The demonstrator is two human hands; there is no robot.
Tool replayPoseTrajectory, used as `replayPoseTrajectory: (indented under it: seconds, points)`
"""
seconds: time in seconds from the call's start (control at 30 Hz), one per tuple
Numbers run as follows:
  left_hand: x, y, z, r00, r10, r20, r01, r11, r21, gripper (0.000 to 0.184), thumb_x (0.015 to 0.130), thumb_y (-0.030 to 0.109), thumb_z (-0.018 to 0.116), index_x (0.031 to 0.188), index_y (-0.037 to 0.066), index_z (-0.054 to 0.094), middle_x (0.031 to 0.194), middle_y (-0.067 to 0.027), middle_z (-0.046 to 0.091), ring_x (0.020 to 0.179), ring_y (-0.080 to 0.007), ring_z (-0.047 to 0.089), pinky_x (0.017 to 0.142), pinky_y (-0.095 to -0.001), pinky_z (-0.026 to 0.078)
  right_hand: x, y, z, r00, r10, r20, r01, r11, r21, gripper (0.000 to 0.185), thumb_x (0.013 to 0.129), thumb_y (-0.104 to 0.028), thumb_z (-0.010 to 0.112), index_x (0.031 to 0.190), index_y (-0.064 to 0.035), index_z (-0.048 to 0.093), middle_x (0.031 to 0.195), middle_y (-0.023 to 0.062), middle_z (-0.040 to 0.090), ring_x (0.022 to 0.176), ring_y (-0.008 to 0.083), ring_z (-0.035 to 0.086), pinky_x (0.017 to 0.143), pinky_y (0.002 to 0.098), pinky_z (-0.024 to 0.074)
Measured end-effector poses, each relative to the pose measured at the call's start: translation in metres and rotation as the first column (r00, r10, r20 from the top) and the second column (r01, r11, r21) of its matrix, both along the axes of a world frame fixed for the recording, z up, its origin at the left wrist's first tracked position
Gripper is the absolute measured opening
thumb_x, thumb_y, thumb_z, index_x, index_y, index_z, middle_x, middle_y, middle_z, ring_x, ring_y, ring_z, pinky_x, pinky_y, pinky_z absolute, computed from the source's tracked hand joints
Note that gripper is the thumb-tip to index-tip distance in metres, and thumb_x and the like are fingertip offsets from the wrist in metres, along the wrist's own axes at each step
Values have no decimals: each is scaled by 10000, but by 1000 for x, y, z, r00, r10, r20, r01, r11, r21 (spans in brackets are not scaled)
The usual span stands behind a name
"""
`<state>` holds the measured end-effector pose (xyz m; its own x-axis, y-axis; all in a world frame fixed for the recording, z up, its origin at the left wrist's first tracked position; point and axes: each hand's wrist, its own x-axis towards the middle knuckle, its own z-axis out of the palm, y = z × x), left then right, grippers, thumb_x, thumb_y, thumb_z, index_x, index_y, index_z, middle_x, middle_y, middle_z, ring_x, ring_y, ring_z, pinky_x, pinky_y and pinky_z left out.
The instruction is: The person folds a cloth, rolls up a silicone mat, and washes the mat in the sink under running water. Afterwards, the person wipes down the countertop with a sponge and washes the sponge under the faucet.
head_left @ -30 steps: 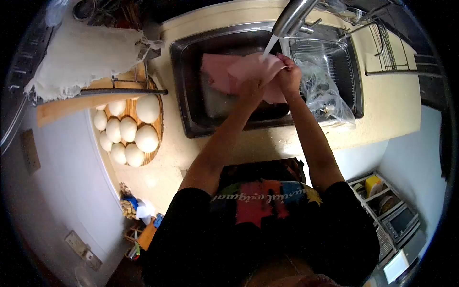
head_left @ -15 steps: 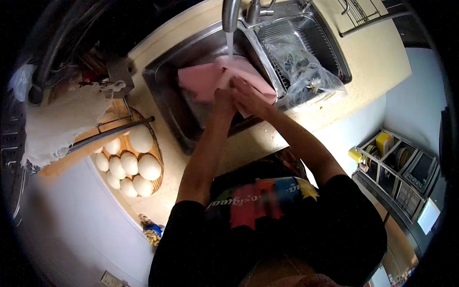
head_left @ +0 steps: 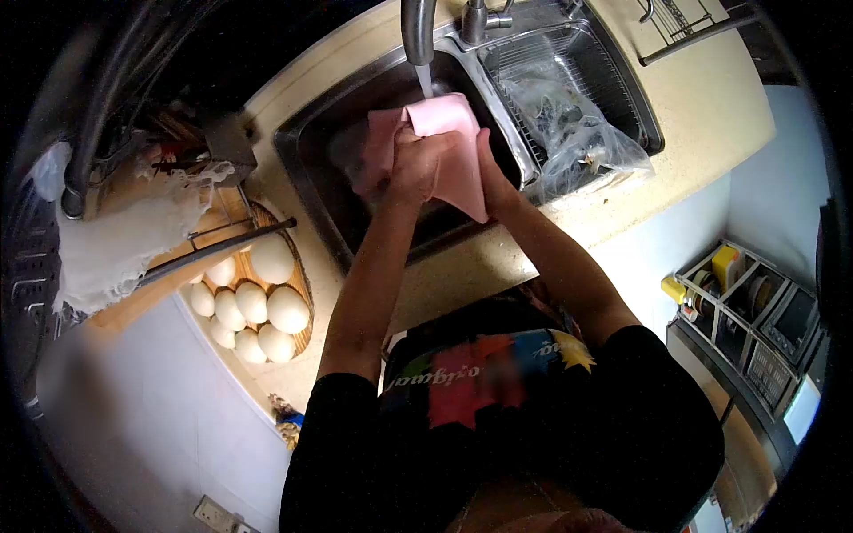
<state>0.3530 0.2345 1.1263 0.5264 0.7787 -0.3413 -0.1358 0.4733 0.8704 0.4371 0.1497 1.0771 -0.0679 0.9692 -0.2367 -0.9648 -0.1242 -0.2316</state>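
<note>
A pink cloth [head_left: 458, 160] is held up in the left sink basin [head_left: 311, 178], under the running faucet [head_left: 418, 35]. Water runs down onto its top edge. My left hand [head_left: 418, 164] is closed on the cloth's left part, where a fold hangs down into the basin. At the right edge, my right hand [head_left: 498, 173] grips the cloth, its fingers mostly hidden behind it. One corner of the cloth points down between my wrists, near the front rim of the sink.
A clear plastic bag [head_left: 582, 133] lies over the wire rack [head_left: 613, 89] in the right basin. Several round white balls or egg-like objects [head_left: 251, 302] sit on a wooden board [head_left: 298, 266] to the left. A white ragged cloth [head_left: 124, 240] hangs over a shelf there.
The cloth was bunched lower, with both hands pressed together on it. Now the hands are apart and the cloth is lifted and spread between them, closer to the faucet.
</note>
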Motion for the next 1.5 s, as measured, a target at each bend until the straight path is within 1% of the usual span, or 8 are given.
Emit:
replayPoseTrajectory:
  seconds: [0.27, 0.4, 0.93, 1.03, 1.2, 1.37, 1.4, 1.5]
  points:
    - [-11, 15, 38, 973, -138, 183, 142, 990, -4, 395, 719, 21, 656, 1097, -39, 558, 972, -115, 629, 913, -228, 607, 855, -360, 475, 18, 36, -54, 200, 12, 980, 399, 912, -93, 674, 859, -473, 588, 1295, 5, 400, 1222, 151, 529, 1052, 247, 569, 875, 329, 476]
    - [-24, 10, 23, 935, -150, 321, 187, 978, -89, 461, 680, -7, 651, 1126, -24, 534, 1002, -110, 609, 902, -222, 601, 806, -328, 489, 23, 27, -10, 936, 59, 348, 90, 914, -395, 456, 823, -337, 667, 1105, 7, 565, 1013, 138, 633, 883, 205, 626, 778, 331, 512]
    - [-118, 20, -62, 943, 268, -197, -308, 927, -212, 417, 725, -11, 650, 1125, -30, 534, 1036, -177, 596, 953, -340, 590, 814, -445, 505, 95, 68, -41, 922, -58, 383, 151, 965, -217, 339, 920, -284, 539, 1148, -34, 536, 1053, 98, 633, 936, 212, 622, 845, 365, 503]
    - [-63, -6, -21, 514, 642, -569, 90, 619, 781, 452, 795, 158, 638, 1169, -38, 476, 1084, -229, 562, 970, -386, 567, 803, -484, 489, 65, 76, -42, 936, -153, 316, 207, 968, -143, 262, 893, -286, 595, 1021, -58, 578, 870, 63, 641, 765, 188, 631, 679, 341, 527]
    - [3, 1, -55, 615, 709, -345, 276, 217, 936, 433, 893, 268, 487, 1185, -50, 460, 1078, -272, 553, 1039, -408, 518, 826, -472, 454, 4, 66, -25, 929, -147, 339, 171, 984, -43, 316, 923, -325, 531, 1072, -48, 562, 969, 58, 595, 844, 162, 571, 727, 285, 476]
    - [-20, 29, -41, 865, 47, -500, 310, 734, 605, 374, 900, 273, 466, 1148, 2, 534, 1065, -219, 588, 1034, -383, 531, 870, -403, 431, 12, 54, 5, 925, -42, 378, 150, 953, -261, 337, 934, -323, 506, 1105, -38, 564, 1014, 87, 607, 877, 185, 583, 779, 294, 482]
    - [-27, 28, -49, 855, 201, -478, 371, 407, 835, 372, 868, 313, 534, 1129, 51, 571, 1027, -204, 611, 987, -368, 560, 849, -397, 441, 17, 55, 11, 953, -33, 300, 104, 969, -224, 350, 931, -333, 509, 1102, -33, 565, 1012, 103, 614, 875, 200, 593, 791, 308, 486]
    - [-28, 36, -57, 910, 21, -415, 326, 582, 745, 405, 834, 353, 593, 1094, 43, 595, 949, -173, 631, 902, -340, 592, 812, -385, 455, 34, 59, 25, 993, 35, 110, -19, 990, -140, 383, 920, -365, 521, 1100, -30, 568, 991, 125, 632, 847, 225, 612, 783, 344, 505]
